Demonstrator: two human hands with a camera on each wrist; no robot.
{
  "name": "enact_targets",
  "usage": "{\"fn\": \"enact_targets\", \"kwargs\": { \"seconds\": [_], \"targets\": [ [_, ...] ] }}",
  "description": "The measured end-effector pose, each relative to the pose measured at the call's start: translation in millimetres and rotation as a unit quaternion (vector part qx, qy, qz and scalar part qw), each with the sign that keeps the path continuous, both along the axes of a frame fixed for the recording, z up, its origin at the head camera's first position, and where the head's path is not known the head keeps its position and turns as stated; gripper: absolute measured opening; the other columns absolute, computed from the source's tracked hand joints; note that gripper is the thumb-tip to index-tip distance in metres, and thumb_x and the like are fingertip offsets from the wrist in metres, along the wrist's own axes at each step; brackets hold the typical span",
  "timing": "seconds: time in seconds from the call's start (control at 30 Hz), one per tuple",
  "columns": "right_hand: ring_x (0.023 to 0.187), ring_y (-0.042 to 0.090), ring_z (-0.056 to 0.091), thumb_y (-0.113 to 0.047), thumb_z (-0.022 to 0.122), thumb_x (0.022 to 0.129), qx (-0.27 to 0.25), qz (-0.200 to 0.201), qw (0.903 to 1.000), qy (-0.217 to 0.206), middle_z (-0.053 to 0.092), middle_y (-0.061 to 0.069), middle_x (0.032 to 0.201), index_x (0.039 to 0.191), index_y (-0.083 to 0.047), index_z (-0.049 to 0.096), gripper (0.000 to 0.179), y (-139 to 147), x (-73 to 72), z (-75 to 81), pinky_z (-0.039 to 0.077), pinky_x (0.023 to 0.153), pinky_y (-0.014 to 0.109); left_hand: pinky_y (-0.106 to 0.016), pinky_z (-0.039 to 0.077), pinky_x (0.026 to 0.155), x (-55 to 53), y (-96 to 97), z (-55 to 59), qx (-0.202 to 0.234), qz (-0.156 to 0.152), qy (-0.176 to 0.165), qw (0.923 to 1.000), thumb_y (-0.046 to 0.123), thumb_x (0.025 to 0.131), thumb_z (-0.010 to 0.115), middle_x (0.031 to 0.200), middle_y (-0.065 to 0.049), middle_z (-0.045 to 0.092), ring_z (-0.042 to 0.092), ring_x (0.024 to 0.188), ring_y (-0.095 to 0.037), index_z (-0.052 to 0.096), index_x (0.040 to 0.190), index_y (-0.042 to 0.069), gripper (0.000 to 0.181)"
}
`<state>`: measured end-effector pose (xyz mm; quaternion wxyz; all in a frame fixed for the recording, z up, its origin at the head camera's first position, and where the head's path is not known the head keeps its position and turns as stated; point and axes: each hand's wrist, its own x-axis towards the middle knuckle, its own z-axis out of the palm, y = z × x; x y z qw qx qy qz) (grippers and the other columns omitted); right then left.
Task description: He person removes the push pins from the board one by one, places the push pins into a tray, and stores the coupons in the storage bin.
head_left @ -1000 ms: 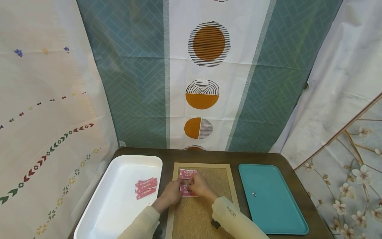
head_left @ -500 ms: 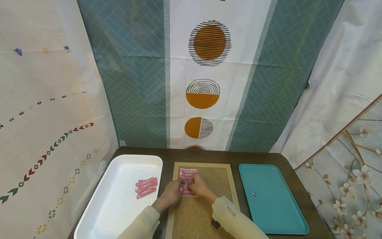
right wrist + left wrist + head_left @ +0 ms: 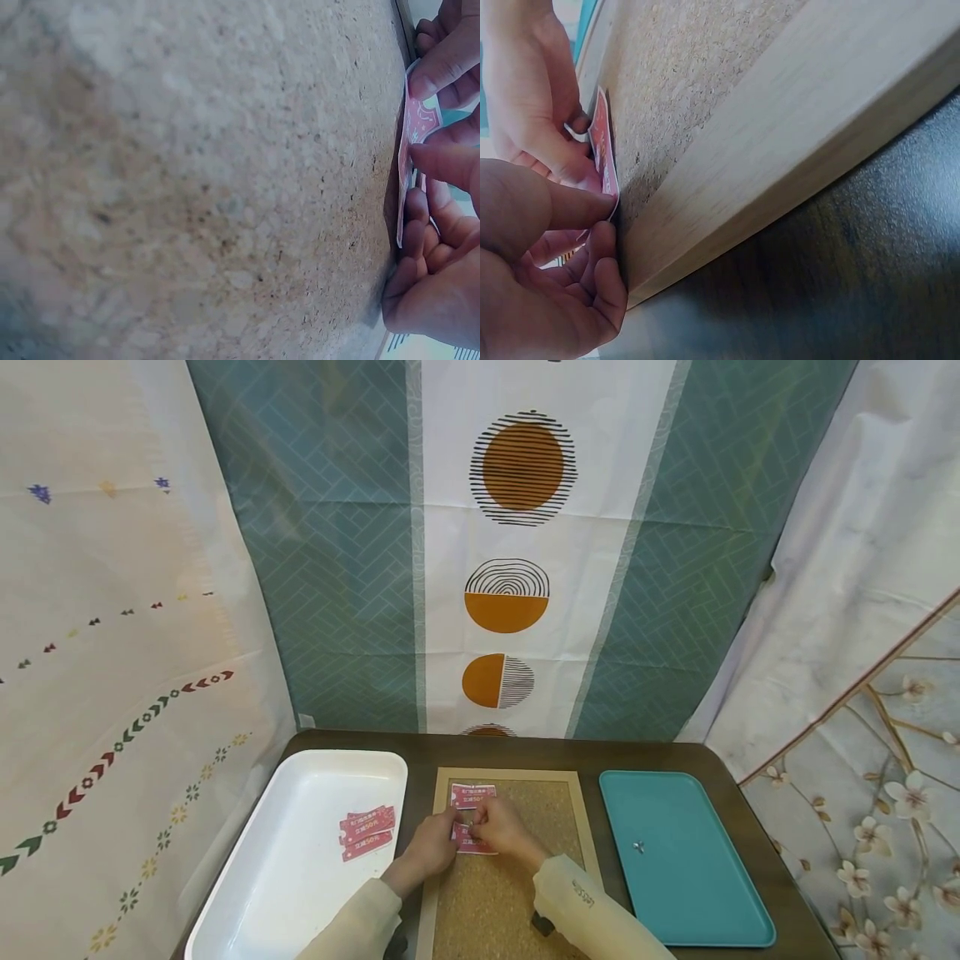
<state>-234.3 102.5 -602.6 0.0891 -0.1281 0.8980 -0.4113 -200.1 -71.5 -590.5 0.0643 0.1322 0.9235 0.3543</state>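
A pink coupon (image 3: 474, 845) with white lettering lies on the framed corkboard (image 3: 513, 902), below another pink coupon (image 3: 471, 795). From the left, my left hand (image 3: 435, 843) pinches the lower coupon by its left end, thumb (image 3: 592, 206) on its face in the left wrist view. My right hand (image 3: 504, 832) comes in from the right with curled fingers, thumb and fingertips together against that coupon's upper part. Whatever small thing sits between these fingertips is hidden. The right wrist view shows the coupon (image 3: 409, 127) edge-on, close to the cork, with both hands on it.
Left of the board stands a white tray (image 3: 292, 827) with several overlapping pink coupons (image 3: 367, 832). A teal tray (image 3: 697, 868) on the right holds a small metallic bit (image 3: 638, 847). All rest on a dark table (image 3: 517, 750) against hanging cloths.
Both hands stay at the lower coupon in almost the same pose. Only a slight shift of the head view shows; the coupons and trays keep their places.
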Motion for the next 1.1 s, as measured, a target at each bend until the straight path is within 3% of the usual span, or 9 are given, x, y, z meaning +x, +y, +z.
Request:
{"fn": "enact_targets", "kwargs": {
  "seconds": [0.3, 0.53, 0.87, 1.1],
  "targets": [
    [0.064, 0.010, 0.051, -0.001, 0.075, 0.094, -0.010, -0.003, 0.9999, 0.001, 0.057, 0.001, 0.074, 0.098, -0.002, 0.067, 0.009, 0.6, 2.8, 0.1, 0.042, 0.054, 0.022, -0.034, 0.050, 0.062, 1.7, -0.9, -3.5, -0.005, -0.005, 0.018, 0.9998, -0.002, 0.091, 0.074, 0.088, -0.011, 0.068, 0.058, 0.074, -0.018, 0.065, 0.118, -0.001, 0.029],
    [0.065, 0.010, 0.055, -0.001, 0.074, 0.095, -0.001, 0.001, 0.9999, 0.015, 0.061, 0.000, 0.076, 0.093, -0.003, 0.071, 0.004, 0.1, 1.9, -2.5, 0.047, 0.056, 0.022, -0.035, 0.053, 0.064, 2.0, -0.9, -0.7, 0.007, -0.001, 0.003, 1.0000, -0.002, 0.092, 0.073, 0.093, -0.013, 0.070, 0.060, 0.077, -0.018, 0.064, 0.119, -0.001, 0.029],
    [0.064, 0.009, 0.055, 0.001, 0.074, 0.095, 0.007, 0.015, 0.9989, 0.043, 0.064, -0.003, 0.074, 0.093, -0.006, 0.075, 0.007, -1.4, 3.7, -2.6, 0.048, 0.057, 0.023, -0.035, 0.053, 0.065, 2.0, -2.2, -1.9, -0.003, -0.007, 0.023, 0.9997, -0.002, 0.092, 0.074, 0.093, -0.012, 0.070, 0.059, 0.077, -0.018, 0.064, 0.118, -0.001, 0.028],
    [0.066, 0.009, 0.055, -0.003, 0.073, 0.097, 0.020, 0.018, 0.9991, 0.034, 0.063, -0.004, 0.076, 0.094, -0.007, 0.073, 0.006, -3.5, 7.5, -1.7, 0.049, 0.058, 0.023, -0.033, 0.050, 0.062, 2.3, -2.3, -3.3, 0.003, -0.006, 0.021, 0.9998, -0.003, 0.091, 0.073, 0.091, -0.013, 0.069, 0.057, 0.074, -0.018, 0.064, 0.119, -0.002, 0.029]
  ]
}}
